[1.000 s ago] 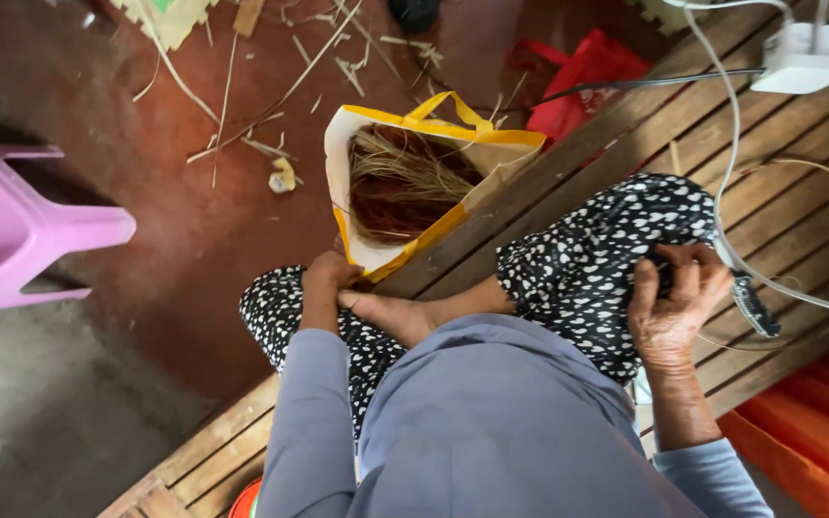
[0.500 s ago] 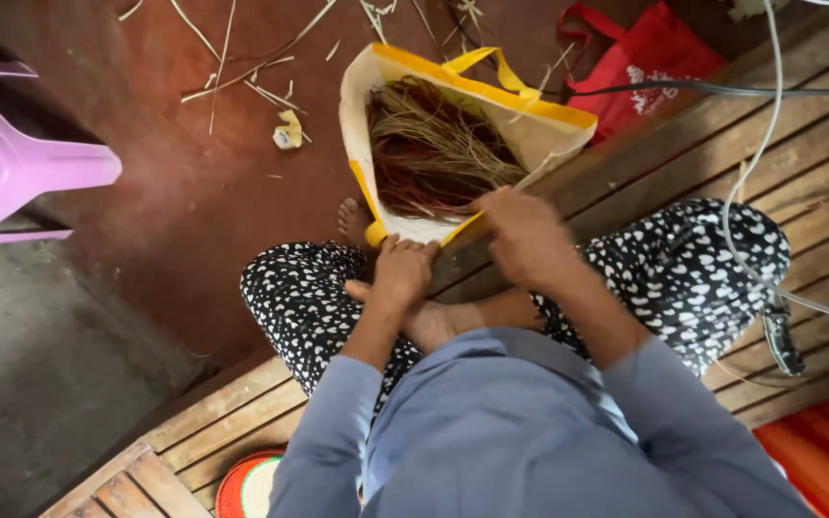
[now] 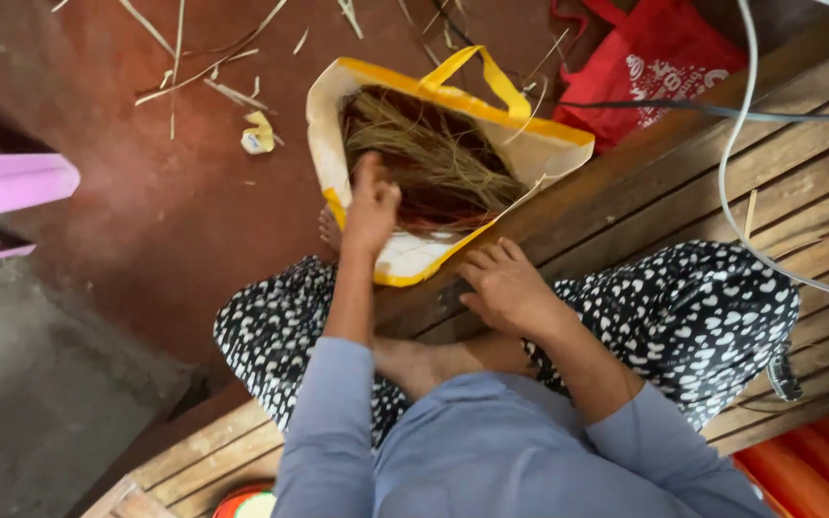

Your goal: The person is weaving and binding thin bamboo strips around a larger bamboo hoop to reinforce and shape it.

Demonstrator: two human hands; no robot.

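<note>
Your left hand [image 3: 372, 203], fingers loosely spread, reaches into the yellow-trimmed bag [image 3: 539, 144] of dried straw [image 3: 434, 158] at 12 o'clock; right hand [image 3: 506, 286] rests spread on the wooden platform [image 3: 683, 182]

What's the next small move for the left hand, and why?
Probably dip the left hand a little further into the yellow-trimmed bag and close its fingers on a few dried grass strands. It is open at the bag's mouth, holding nothing, with the strands just beyond; the right hand rests empty on the wooden bench edge.
</note>
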